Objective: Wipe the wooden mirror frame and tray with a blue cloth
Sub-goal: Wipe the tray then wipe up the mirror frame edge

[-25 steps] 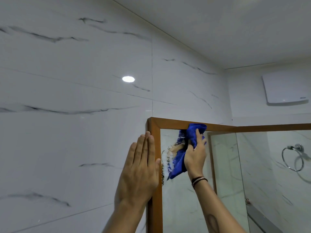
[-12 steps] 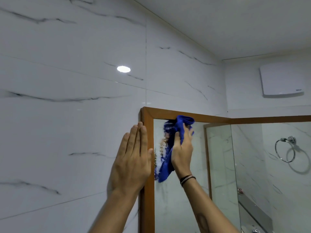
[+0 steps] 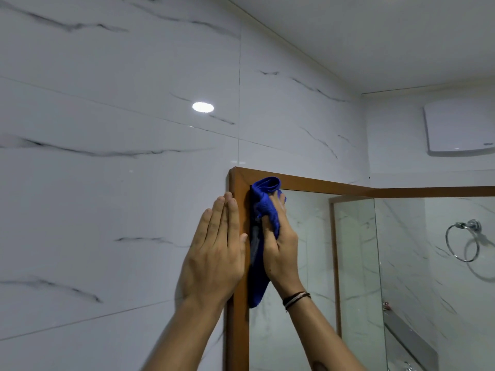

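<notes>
The wooden mirror frame (image 3: pixel 321 183) hangs on a white marble-tiled wall, its top left corner near the middle of the view. My right hand (image 3: pixel 281 242) presses a blue cloth (image 3: pixel 263 207) into that corner, against the inner edge of the left upright and the glass. The cloth's loose end hangs down beside my wrist. My left hand (image 3: pixel 214 253) lies flat with fingers together on the wall tile, its thumb side touching the frame's left upright. No tray is in view.
The mirror glass (image 3: pixel 401 250) reflects more tiled wall and a chrome towel ring (image 3: pixel 462 241). A white wall unit (image 3: pixel 460 127) is mounted high at the right. The ceiling runs close above the frame.
My right hand has slid the blue cloth leftward along the top of the frame into the top left corner. My left hand has stayed flat on the wall beside the frame.
</notes>
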